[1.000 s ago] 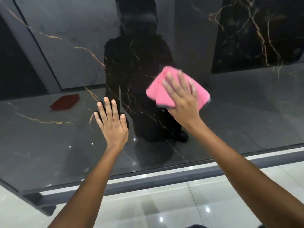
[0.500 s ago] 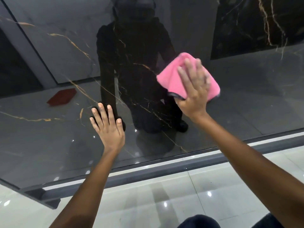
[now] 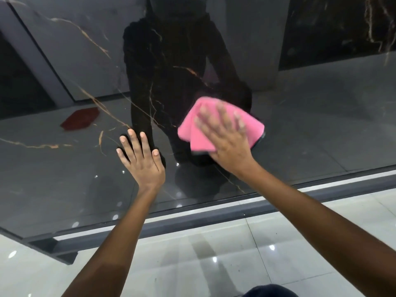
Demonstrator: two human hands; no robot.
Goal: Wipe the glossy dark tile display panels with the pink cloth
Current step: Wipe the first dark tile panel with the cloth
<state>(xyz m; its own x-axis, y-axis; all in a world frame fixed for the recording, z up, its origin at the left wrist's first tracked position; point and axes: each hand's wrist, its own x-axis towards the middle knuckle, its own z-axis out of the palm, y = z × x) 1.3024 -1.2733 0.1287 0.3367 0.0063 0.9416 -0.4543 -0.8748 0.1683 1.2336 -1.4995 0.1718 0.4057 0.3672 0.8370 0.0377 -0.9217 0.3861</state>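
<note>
Pressing pink cloth [image 3: 214, 129] on tile panel [image 3: 310, 136]

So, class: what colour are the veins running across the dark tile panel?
Golden-orange, thin and branching, across the dark tile panel; seen in the head view.

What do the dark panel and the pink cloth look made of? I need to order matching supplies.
The dark panel looks like polished marble-look tile, possibly porcelain: it mirrors the room and ceiling lights and carries thin gold veins. The pink cloth, pressed flat under the right hand, looks like soft folded microfibre, matte with a dark stitched edge; the fibre itself is not certain.
</note>
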